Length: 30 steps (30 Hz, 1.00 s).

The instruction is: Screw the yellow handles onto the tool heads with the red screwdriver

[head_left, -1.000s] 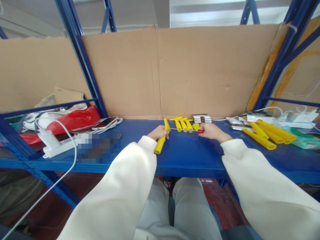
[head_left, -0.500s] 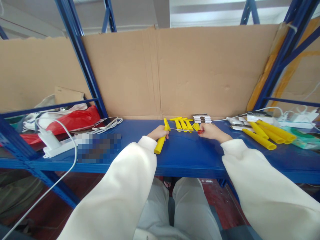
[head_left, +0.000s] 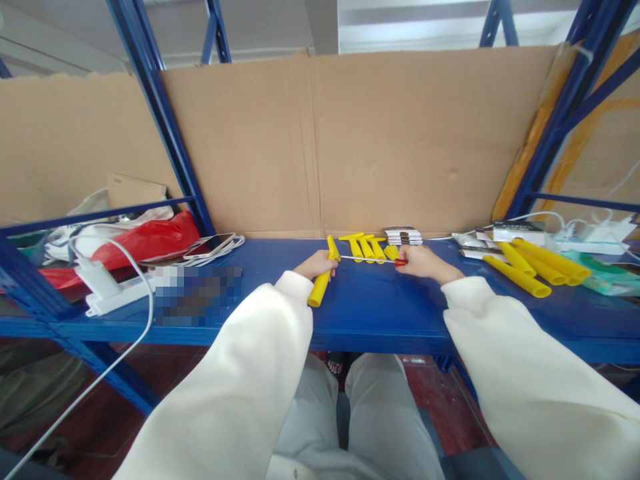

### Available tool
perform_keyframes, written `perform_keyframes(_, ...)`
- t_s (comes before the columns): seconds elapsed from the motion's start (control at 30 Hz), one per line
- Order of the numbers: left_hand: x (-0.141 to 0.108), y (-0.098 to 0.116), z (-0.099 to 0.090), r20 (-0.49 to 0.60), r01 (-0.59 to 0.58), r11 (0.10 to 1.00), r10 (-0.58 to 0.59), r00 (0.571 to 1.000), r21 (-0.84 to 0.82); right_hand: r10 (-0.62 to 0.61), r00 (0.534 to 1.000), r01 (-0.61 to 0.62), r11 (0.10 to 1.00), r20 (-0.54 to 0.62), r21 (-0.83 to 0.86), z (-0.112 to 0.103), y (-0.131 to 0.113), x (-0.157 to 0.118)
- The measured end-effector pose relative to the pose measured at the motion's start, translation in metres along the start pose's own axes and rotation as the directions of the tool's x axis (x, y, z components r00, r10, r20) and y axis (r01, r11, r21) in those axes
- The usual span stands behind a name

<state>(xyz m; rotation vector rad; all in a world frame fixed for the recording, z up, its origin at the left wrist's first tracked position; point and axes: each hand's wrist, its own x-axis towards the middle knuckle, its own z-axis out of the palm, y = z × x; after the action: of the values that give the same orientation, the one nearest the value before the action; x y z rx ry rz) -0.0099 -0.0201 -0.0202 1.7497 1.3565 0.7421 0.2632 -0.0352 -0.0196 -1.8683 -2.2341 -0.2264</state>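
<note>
My left hand (head_left: pixel 314 265) is closed around a yellow T-shaped handle (head_left: pixel 319 293), its tube end tilted down toward me. In my right hand (head_left: pixel 423 263) is a screwdriver (head_left: pixel 370 259) with a red grip. Its thin metal shaft points left, and the tip meets the handle near its crosspiece. Whether it sits in a screw is too small to tell. Behind the shaft, several finished-looking yellow T-shaped handles (head_left: pixel 367 249) lie in a row. A small yellow piece (head_left: pixel 392 253) lies beside my right fingers.
White packs (head_left: pixel 403 236) are stacked behind my right hand. Several yellow tubes (head_left: pixel 530 275) lie at right, near a green packet (head_left: pixel 613 277). A power strip (head_left: pixel 120 293), a phone (head_left: pixel 210 245) and a red bag (head_left: pixel 150 241) are at left. Cardboard (head_left: pixel 400 140) walls the blue shelf's (head_left: pixel 370 310) back.
Both hands keep nearly the same place and hold. The view has shifted very slightly; the screwdriver still meets the yellow handle.
</note>
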Motion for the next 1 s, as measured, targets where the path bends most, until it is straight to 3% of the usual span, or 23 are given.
perform_keyframes(0.8, 0.0038, -0.0044, -0.0012, -0.013, -0.017, 1.000, 0.017, 1.000, 0.024, -0.065, 0.998, 0.065, 0.997, 0.014, 0.032, 0.0027, 0.0066, 0.0012)
perform_keyframes(1.0, 0.0052, -0.0054, -0.0008, -0.055, -0.045, 0.996, 0.049, 0.997, 0.081, -0.023, 1.000, 0.022, 0.999, 0.021, 0.045, 0.0009, 0.0051, 0.0014)
